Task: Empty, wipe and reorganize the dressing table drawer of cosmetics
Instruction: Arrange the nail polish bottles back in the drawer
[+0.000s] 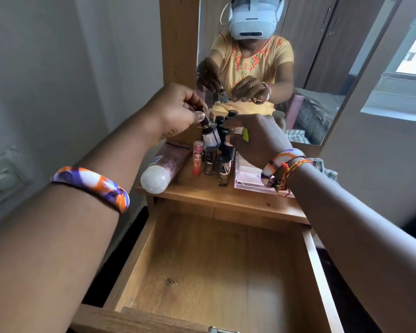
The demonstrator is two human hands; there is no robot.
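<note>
The wooden drawer [226, 265] is pulled out below me and holds nothing. On the dressing table top [238, 198] stand several small cosmetic bottles [222, 168]. My left hand [178, 111] pinches the black cap of a purple nail polish bottle [210, 137], lifted above that cluster. My right hand [257, 138] hovers over the bottles with its fingers spread and relaxed; what lies under its palm is hidden. A pink lipstick tube [197, 157] stands at the left of the group.
A large pink lotion tube [165, 168] lies on its side at the table's left. A clear pink tray [247, 177] sits at the right, beside a checked cloth [326, 169]. The mirror [310, 68] rises right behind the bottles. A wall stands close on the left.
</note>
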